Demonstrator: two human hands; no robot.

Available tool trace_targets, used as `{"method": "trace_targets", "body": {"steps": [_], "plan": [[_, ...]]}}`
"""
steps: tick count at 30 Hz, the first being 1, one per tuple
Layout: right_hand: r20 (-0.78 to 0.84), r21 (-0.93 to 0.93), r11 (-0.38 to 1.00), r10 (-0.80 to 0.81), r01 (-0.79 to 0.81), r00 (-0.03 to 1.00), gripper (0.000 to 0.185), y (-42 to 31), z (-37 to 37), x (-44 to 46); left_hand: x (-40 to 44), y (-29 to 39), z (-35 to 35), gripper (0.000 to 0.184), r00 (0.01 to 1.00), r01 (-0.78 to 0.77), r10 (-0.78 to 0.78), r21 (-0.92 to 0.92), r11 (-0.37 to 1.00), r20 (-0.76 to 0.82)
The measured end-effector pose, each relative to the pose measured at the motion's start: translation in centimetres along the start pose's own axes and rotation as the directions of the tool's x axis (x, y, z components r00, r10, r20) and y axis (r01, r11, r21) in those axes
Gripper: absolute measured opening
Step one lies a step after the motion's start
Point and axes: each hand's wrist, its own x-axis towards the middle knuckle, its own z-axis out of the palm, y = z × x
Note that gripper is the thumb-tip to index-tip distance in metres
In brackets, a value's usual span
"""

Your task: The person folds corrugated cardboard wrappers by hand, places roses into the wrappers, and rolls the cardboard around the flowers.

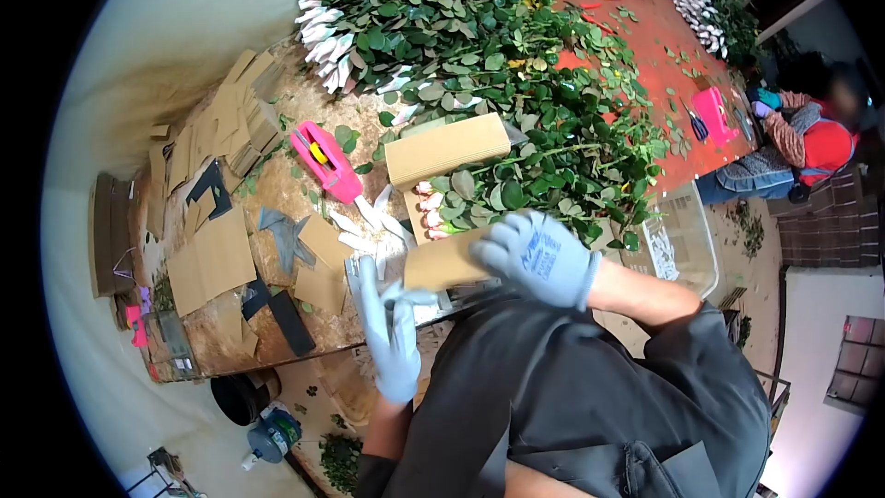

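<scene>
My right hand [544, 258], in a pale grey-blue work glove, has its fingers over the right end of a piece of cardboard [447, 260]. To the left, my left hand [392, 337] wears the same kind of glove, its fingers extended and apart near the cardboard's left end. Just beyond the cardboard, several pink rose heads [430, 207] lie in a row, stems and leaves pointing right. A second folded cardboard piece [447, 149] lies behind them. White paper strips [373, 221] are spread left of the flowers.
A pink tape dispenser [327, 161] sits beyond the strips. Flat cardboard sheets [212, 258] cover the table's left side. A large pile of leafy stems [433, 18] fills the back. At right are a clear plastic bin [705, 240] and another person [816, 143] by a red tabletop [678, 143].
</scene>
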Motion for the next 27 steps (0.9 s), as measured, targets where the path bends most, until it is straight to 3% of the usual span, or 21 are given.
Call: {"method": "trace_targets", "body": {"steps": [1, 2, 4, 5, 6, 8, 9, 11, 16, 18, 19, 22, 27], "plan": [[-0.061, -0.151, 0.988, 0.022, -0.031, 0.998, 0.040, 0.5, -0.2, 0.8, 0.6, 0.1, 0.2, 0.061, 0.991, -0.134, 0.135, 0.070, 0.989, -0.008], [-0.117, -0.207, 0.976, 0.049, -0.072, 0.992, 0.026, 1.3, -0.1, 1.9, 1.6, -0.7, 0.5, 0.061, 0.989, -0.144, 0.145, 0.065, 0.988, -0.011], [-0.207, -0.342, 0.934, 0.031, -0.102, 0.978, 0.014, 3.8, 1.3, 4.2, 4.1, -3.1, 0.9, 0.054, 0.869, -0.489, 0.476, 0.377, 0.786, 0.135], [-0.211, -0.350, 0.931, 0.025, -0.100, 0.977, 0.014, 5.0, 2.3, 5.4, 5.0, -2.9, 1.2, 0.046, 0.924, -0.377, 0.320, 0.370, 0.849, 0.209], [-0.173, -0.334, 0.933, 0.077, -0.132, 0.982, 0.013, 6.2, 3.5, 6.7, 6.7, -2.8, 1.2, 0.045, 0.894, -0.387, 0.224, 0.417, 0.822, 0.387], [-0.129, -0.322, 0.932, 0.129, -0.165, 0.983, 0.013, 7.7, 5.3, 8.4, 10.0, -5.3, 1.4, 0.044, 0.734, -0.657, 0.285, 0.537, 0.530, 0.617], [-0.136, -0.319, 0.931, 0.143, -0.180, 0.980, 0.013, 8.1, 5.8, 9.2, 10.7, -5.8, 1.5, 0.044, 0.733, -0.658, 0.289, 0.534, 0.531, 0.616], [-0.132, -0.332, 0.923, 0.157, -0.193, 0.979, 0.015, 8.8, 7.0, 9.9, 11.7, -6.8, 1.6, 0.044, 0.781, -0.563, -0.036, 0.728, 0.393, 0.623], [-0.269, -0.322, 0.924, 0.122, -0.209, 0.955, 0.020, 7.1, 7.4, 10.1, 12.6, -7.8, 2.5, 0.040, 0.788, -0.513, -0.156, 0.775, 0.370, 0.596], [-0.318, -0.231, 0.970, -0.148, 0.074, 0.936, 0.020, 5.7, 7.8, 10.0, 12.9, -8.1, 2.5, 0.035, 0.799, -0.473, -0.190, 0.791, 0.388, 0.571], [-0.252, -0.166, 0.976, -0.179, 0.140, 0.951, 0.023, 5.0, 8.9, 9.9, 13.0, -7.4, 2.7, 0.032, 0.768, -0.463, -0.317, 0.824, 0.325, 0.557], [-0.248, -0.097, 0.995, -0.052, 0.029, 0.967, 0.029, 5.3, 11.0, 10.2, 12.6, -8.3, 2.5, 0.025, 0.783, -0.418, -0.372, 0.865, 0.278, 0.498], [-0.227, -0.098, 0.995, -0.031, 0.009, 0.974, 0.039, 6.2, 13.1, 10.3, 12.2, -9.0, 2.1, 0.022, 0.828, -0.416, -0.153, 0.775, 0.476, 0.539]]}}
